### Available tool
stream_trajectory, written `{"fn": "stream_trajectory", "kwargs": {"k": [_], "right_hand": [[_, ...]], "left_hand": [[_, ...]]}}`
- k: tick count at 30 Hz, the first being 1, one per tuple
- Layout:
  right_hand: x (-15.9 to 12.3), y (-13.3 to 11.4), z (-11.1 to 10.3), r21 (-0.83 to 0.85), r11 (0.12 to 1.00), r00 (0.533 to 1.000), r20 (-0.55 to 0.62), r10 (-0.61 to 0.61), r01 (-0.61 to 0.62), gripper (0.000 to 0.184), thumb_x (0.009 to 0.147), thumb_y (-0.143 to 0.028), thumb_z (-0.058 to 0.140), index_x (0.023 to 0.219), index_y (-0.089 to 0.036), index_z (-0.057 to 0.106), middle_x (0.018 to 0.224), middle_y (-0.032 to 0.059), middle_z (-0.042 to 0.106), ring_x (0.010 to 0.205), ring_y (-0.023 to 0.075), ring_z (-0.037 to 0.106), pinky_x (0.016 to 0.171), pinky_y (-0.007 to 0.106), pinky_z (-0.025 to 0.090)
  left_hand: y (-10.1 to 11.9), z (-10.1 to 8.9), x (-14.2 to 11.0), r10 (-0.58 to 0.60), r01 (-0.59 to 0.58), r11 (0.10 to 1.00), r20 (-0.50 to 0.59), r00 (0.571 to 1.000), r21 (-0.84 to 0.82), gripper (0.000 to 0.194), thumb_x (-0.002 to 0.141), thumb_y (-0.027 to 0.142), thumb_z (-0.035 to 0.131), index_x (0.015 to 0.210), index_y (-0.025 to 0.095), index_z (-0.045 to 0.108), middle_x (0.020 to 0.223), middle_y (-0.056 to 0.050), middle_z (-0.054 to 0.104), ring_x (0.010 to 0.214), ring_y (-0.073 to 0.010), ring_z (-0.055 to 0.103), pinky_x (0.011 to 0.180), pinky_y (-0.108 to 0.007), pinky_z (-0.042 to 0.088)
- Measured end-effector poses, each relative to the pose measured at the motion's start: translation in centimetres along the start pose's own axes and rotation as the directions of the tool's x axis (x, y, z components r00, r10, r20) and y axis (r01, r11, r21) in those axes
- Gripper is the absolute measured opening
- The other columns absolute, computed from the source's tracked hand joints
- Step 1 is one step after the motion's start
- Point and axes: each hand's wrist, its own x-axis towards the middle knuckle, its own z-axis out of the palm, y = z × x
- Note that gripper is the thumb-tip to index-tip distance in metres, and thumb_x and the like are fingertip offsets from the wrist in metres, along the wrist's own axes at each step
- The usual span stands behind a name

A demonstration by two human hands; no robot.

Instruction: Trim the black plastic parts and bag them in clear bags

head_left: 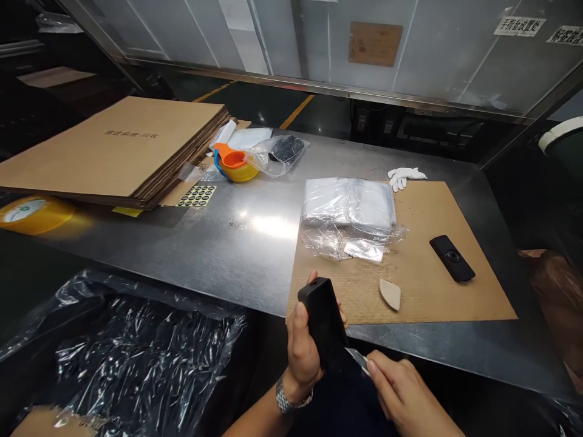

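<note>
My left hand [304, 349] is wrapped round a black rectangular plastic case [324, 318], tilted up in front of the table's near edge. In my right hand [398, 385] is a thin knife [357, 359] with a pale blade, its handle mostly hidden by my fingers. The blade's tip meets the lower right edge of the black case, or lies very close to it. Beyond my hands, a beige wedge-shaped pad [390, 295] rests on a cardboard sheet [437, 303]. Farther right on that sheet lies a black flat device [452, 258] with a round part in its middle.
Clear plastic bags [350, 203] lie on the cardboard near a white glove [405, 176]. At left on the metal table [246, 243] are stacked cardboard sheets [118, 145], an orange tape dispenser [234, 161] and round stickers [197, 196]. A bin lined with black plastic [136, 358] stands below left.
</note>
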Motion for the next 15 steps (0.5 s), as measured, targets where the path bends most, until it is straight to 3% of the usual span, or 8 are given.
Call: {"fn": "stream_trajectory", "kwargs": {"k": [2, 4, 8, 10, 12, 14, 15], "right_hand": [[0.1, -0.4, -0.1, 0.338, 0.935, 0.965, 0.262, 0.014, -0.106, 0.043, 0.095, -0.047, 0.027, 0.081, -0.018, 0.056, 0.047, -0.0079, 0.038, 0.039, 0.0056, 0.033, 0.042, 0.017, 0.026], [0.0, -0.8, -0.2, 0.526, 0.834, 0.911, 0.405, -0.074, -0.166, 0.042, 0.092, -0.049, 0.036, 0.081, -0.016, 0.060, 0.048, -0.0084, 0.034, 0.041, 0.0040, 0.027, 0.041, 0.015, 0.022], [-0.2, -0.6, -0.7, 0.629, 0.753, 0.937, 0.345, -0.050, -0.192, 0.042, 0.091, -0.051, 0.036, 0.084, -0.015, 0.058, 0.049, -0.0078, 0.038, 0.041, 0.0040, 0.029, 0.041, 0.015, 0.022], [0.1, 0.4, -1.4, 0.604, 0.781, 0.975, 0.219, 0.027, -0.158, 0.045, 0.092, -0.053, 0.029, 0.089, -0.016, 0.055, 0.049, -0.0068, 0.043, 0.038, 0.0053, 0.033, 0.040, 0.016, 0.025], [0.7, 2.1, -2.5, 0.448, 0.888, 0.992, -0.021, 0.126, -0.103, 0.044, 0.093, -0.051, 0.027, 0.095, -0.017, 0.054, 0.054, -0.0040, 0.049, 0.041, 0.0081, 0.042, 0.043, 0.019, 0.032], [1.6, 4.3, -3.8, 0.074, 0.985, 0.923, -0.344, 0.173, -0.157, 0.041, 0.094, -0.046, 0.026, 0.102, -0.019, 0.055, 0.065, 0.0001, 0.055, 0.052, 0.0126, 0.052, 0.051, 0.023, 0.040], [2.1, 5.5, -4.4, -0.134, 0.962, 0.865, -0.479, 0.148, -0.239, 0.040, 0.094, -0.043, 0.026, 0.105, -0.019, 0.056, 0.071, 0.0027, 0.057, 0.058, 0.0160, 0.055, 0.054, 0.026, 0.042]], "left_hand": [[0.0, 0.0, 0.0, 0.015, -0.014, 0.999, 0.028, 1.000, -0.039, 0.062, 0.080, 0.055, 0.047, 0.134, 0.026, 0.035, 0.076, -0.005, 0.062, 0.061, -0.0168, 0.057, 0.054, -0.029, 0.049], [0.2, 0.1, 0.1, 0.005, -0.001, 0.996, 0.043, 0.999, -0.090, 0.062, 0.080, 0.054, 0.047, 0.134, 0.028, 0.034, 0.075, -0.004, 0.061, 0.060, -0.0164, 0.057, 0.053, -0.028, 0.049], [0.4, 0.2, 0.7, -0.121, 0.124, 0.979, 0.028, 0.992, -0.160, 0.059, 0.082, 0.051, 0.047, 0.135, 0.029, 0.032, 0.073, -0.003, 0.059, 0.057, -0.0153, 0.056, 0.048, -0.024, 0.047], [0.3, 0.1, 1.1, -0.201, 0.199, 0.962, 0.009, 0.980, -0.186, 0.054, 0.084, 0.049, 0.045, 0.133, 0.029, 0.035, 0.072, -0.002, 0.059, 0.055, -0.0146, 0.056, 0.048, -0.024, 0.047], [0.2, 0.0, 1.3, -0.280, 0.274, 0.941, -0.004, 0.960, -0.199, 0.047, 0.086, 0.048, 0.041, 0.126, 0.026, 0.044, 0.071, -0.002, 0.059, 0.055, -0.0141, 0.056, 0.049, -0.025, 0.048], [0.0, 0.0, 1.4, -0.368, 0.359, 0.912, -0.006, 0.930, -0.199, 0.041, 0.087, 0.047, 0.039, 0.112, 0.019, 0.055, 0.071, -0.003, 0.060, 0.055, -0.0138, 0.056, 0.049, -0.024, 0.049], [-0.2, -0.1, 1.5, -0.418, 0.409, 0.891, -0.003, 0.909, -0.198, 0.041, 0.087, 0.047, 0.039, 0.101, 0.015, 0.060, 0.072, -0.004, 0.060, 0.054, -0.0136, 0.057, 0.049, -0.024, 0.049]]}}
